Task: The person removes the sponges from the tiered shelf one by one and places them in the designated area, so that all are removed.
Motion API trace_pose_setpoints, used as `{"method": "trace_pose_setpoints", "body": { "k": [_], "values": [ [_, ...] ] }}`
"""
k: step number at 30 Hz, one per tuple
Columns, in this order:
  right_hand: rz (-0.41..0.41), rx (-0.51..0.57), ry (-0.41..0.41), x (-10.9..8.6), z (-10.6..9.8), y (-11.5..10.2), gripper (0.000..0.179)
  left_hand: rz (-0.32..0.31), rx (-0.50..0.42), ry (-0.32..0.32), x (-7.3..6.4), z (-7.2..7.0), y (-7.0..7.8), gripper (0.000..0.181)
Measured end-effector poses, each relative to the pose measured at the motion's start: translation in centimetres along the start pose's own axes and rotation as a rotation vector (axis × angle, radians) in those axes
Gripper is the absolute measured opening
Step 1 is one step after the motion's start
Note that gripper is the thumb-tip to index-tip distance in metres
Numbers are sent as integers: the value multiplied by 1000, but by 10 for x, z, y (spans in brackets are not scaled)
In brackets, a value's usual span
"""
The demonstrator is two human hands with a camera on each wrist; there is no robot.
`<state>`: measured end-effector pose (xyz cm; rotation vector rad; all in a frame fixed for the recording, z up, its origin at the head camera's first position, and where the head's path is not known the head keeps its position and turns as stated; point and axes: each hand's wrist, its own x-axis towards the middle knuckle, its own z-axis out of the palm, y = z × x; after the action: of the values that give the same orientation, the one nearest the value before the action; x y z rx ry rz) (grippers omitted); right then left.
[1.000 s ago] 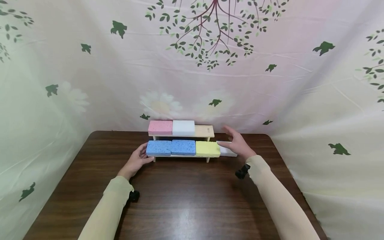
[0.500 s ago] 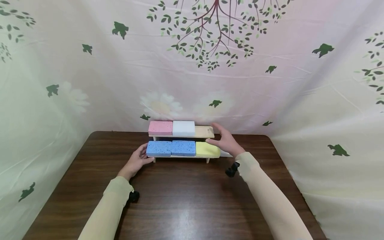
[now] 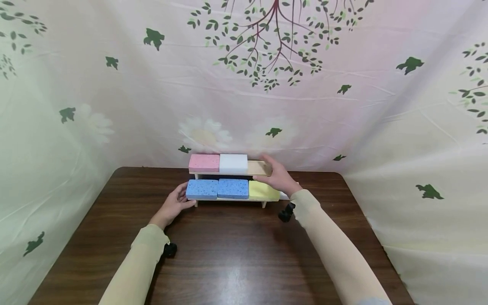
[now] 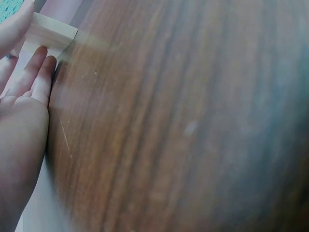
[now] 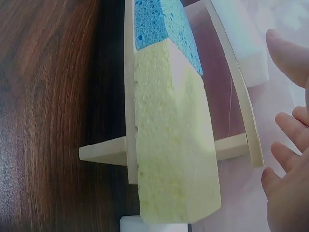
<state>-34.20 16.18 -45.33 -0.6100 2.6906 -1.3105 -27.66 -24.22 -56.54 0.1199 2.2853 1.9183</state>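
A two-tier wooden rack stands at the table's back edge. On its lower board sit two blue sponges and a yellow sponge. A pink sponge and a white sponge lie on the upper board, left of its bare right end. My left hand rests against the lower board's left end, its fingertips at the wood in the left wrist view. Above the upper board's bare end my right hand is spread; the right wrist view has nothing between its fingers.
Another white block lies on the table beside the yellow sponge's right end, mostly hidden by my right hand in the head view. A printed cloth hangs behind and around the table.
My right hand has moved left, from over the white block at the right to the upper board's bare end. My left hand and the sponges have stayed in place.
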Motion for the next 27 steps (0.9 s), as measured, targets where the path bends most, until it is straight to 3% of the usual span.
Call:
{"method": "trace_pose_setpoints", "body": {
  "k": [9, 15, 27],
  "values": [
    [-7, 2, 4, 7, 7, -6, 92, -19, 0, -1, 1, -1, 0, 90],
    [-8, -52, -1, 11, 9, -10, 93, -13, 21, -2, 3, -1, -4, 90],
    [-54, -73, -2, 20, 18, -19, 90, -12, -12, -5, 1, -1, -1, 90]
  ]
}}
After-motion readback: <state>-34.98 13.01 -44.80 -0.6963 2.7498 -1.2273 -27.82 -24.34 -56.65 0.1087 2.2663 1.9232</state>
